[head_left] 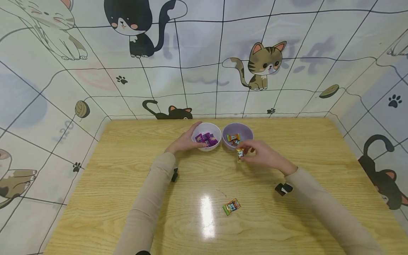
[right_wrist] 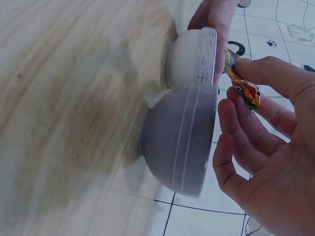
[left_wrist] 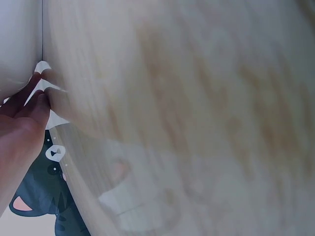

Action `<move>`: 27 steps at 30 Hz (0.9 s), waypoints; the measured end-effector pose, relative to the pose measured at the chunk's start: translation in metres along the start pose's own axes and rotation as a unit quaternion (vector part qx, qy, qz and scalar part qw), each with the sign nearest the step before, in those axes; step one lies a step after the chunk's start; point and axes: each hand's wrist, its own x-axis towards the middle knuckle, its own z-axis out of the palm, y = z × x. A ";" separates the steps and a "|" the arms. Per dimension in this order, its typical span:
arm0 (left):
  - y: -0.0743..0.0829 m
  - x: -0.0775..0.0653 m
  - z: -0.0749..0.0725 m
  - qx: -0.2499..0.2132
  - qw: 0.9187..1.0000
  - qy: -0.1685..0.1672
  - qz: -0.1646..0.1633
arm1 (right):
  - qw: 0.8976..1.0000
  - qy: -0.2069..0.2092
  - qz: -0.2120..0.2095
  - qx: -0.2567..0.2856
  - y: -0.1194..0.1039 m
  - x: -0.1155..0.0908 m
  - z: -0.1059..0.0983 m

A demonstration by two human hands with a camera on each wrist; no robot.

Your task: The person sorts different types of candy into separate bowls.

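Observation:
A white bowl with several purple-wrapped candies inside stands at the back of the table. My left hand grips its left side, thumb near the front rim and fingers behind. Right beside it is a lavender bowl holding green-and-orange wrapped candies. At that bowl's front rim, my right hand pinches a small orange wrapped candy between thumb and fingertips. The right wrist view shows this candy level with the rim, outside the lavender bowl's wall. In the left wrist view the left hand appears only at the edge.
One more green-and-orange wrapped candy lies on the wooden table, nearer the front. A cat-patterned sheet rises behind the table's back edge and along both sides. A bright reflection shows on the tabletop.

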 end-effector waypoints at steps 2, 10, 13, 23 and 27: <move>0.000 0.000 0.000 0.001 1.000 0.000 0.000 | 1.000 0.002 -0.003 0.001 0.003 0.003 -0.003; -0.001 0.001 0.001 0.004 1.000 0.001 -0.001 | 1.000 0.018 0.000 -0.002 0.011 0.014 -0.011; -0.001 0.001 0.001 0.002 1.000 0.003 0.000 | 1.000 0.022 0.007 -0.002 0.013 0.019 -0.014; -0.001 0.000 0.000 -0.001 1.000 0.004 -0.001 | 0.999 0.020 0.038 0.013 0.019 0.036 -0.022; -0.001 0.000 0.000 0.000 1.000 0.003 -0.001 | 0.999 0.020 0.039 0.016 0.019 0.040 -0.025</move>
